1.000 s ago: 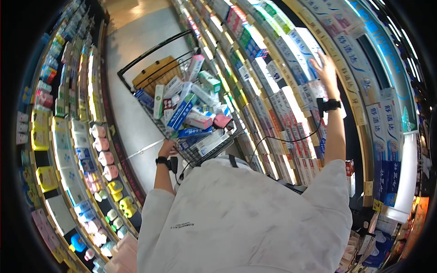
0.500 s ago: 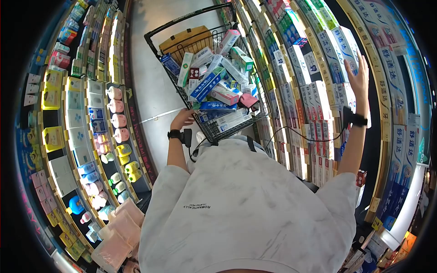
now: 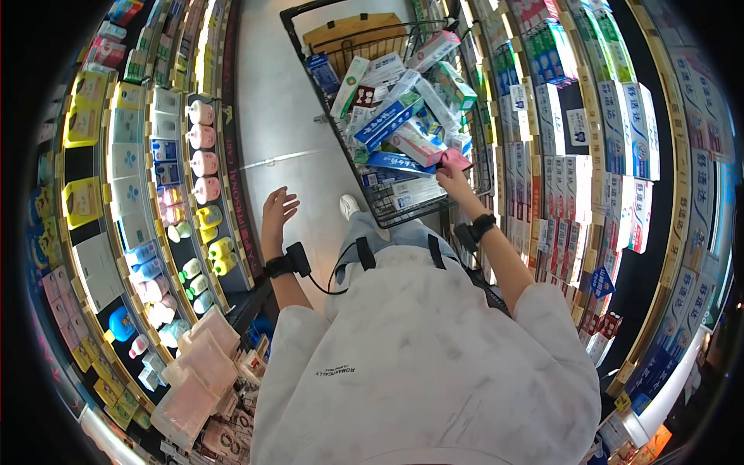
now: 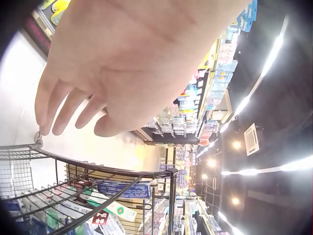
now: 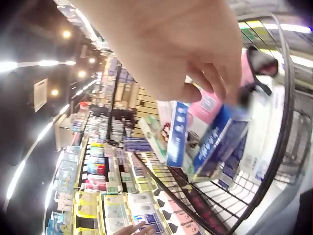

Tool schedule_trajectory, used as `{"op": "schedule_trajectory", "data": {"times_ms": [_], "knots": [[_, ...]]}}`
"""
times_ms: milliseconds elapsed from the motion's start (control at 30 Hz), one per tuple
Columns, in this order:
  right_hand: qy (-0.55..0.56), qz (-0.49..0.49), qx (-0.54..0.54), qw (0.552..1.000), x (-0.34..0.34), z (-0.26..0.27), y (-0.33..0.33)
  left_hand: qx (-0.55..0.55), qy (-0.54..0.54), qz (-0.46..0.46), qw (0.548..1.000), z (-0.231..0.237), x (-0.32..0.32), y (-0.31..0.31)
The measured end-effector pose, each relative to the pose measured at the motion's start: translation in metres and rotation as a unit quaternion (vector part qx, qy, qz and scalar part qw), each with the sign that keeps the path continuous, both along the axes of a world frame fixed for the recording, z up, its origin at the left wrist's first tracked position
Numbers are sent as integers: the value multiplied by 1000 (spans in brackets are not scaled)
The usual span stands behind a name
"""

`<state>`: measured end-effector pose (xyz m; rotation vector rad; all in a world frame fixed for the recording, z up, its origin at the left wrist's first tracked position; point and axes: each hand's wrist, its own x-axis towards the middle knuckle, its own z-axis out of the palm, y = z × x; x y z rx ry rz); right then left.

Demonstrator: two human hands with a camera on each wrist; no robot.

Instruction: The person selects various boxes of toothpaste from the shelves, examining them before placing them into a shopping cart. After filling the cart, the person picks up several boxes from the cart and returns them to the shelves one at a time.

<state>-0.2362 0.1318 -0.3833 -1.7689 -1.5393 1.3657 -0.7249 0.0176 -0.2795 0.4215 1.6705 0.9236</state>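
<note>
In the head view my left hand (image 3: 277, 221) is raised beside the cart over the aisle floor. Its fingers are loosely bent and hold nothing, as the left wrist view also shows. My right hand (image 3: 453, 181) reaches down into the near end of the wire shopping cart (image 3: 387, 219). Its bent fingers are right at a pink item with a dark edge (image 3: 456, 160), a pink-ended box (image 3: 417, 147) and a blue box (image 5: 220, 132). I cannot tell whether they grip any of these. More boxes (image 3: 385, 124) lie jumbled in the cart.
Shelves of boxes in upright rows, many toothpaste-like (image 3: 620, 128), line the right side. On the left, shelves carry pink bottles (image 3: 203, 163) and yellow packs (image 3: 81, 203). Brown cardboard (image 3: 356, 35) stands at the cart's far end. Translucent pink bins (image 3: 194, 380) sit at lower left.
My right hand has left the right-hand shelf boxes and come down over the cart. My left hand has moved away from the cart's near left corner, out over the floor.
</note>
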Motion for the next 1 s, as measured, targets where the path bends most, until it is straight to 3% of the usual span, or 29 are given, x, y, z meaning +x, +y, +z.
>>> {"op": "schedule_trajectory", "data": {"times_ms": [133,167,267,300,333,367,433,467,500,533,600,667,767,933,1000], "knots": [[-83,29,120,989,-31,-34,-6,-18,1,11,1000,2,-12,-28],[-147,30,120,981,-37,-39,-5,-20,-1,14,1000,4,-16,-32],[-194,-14,2,981,-57,2,1,5,-11,33,999,6,-36,-47],[-216,-34,13,976,-63,9,-1,26,-19,34,999,6,-41,-51],[-266,-11,130,955,-44,-53,-8,101,-14,27,994,17,-41,-62],[-264,3,98,959,-36,-68,-8,62,-7,31,998,-12,-59,-67],[-260,-39,177,949,-42,-82,-19,66,13,31,997,-25,-72,-65],[-239,-21,143,960,-42,-79,-19,21,-13,32,999,-31,-79,-60],[-132,-13,0,991,-48,-40,-20,17,-18,26,999,-36,-81,-59],[-187,-10,82,979,-56,-30,-34,4,-19,23,1000,-38,-83,-54],[-198,-21,142,970,-63,-3,-46,-11,-12,-4,1000,-35,-80,-34],[-62,-20,97,993,-75,75,-47,-10,-2,-27,1000,-28,-78,-22],[-148,-27,36,988,-80,121,-50,33,3,-70,997,-11,-55,8],[-238,-34,222,945,-67,180,-75,107,6,-183,977,23,10,44],[-225,-75,205,950,-53,215,-90,106,5,-242,965,41,45,54]]}}
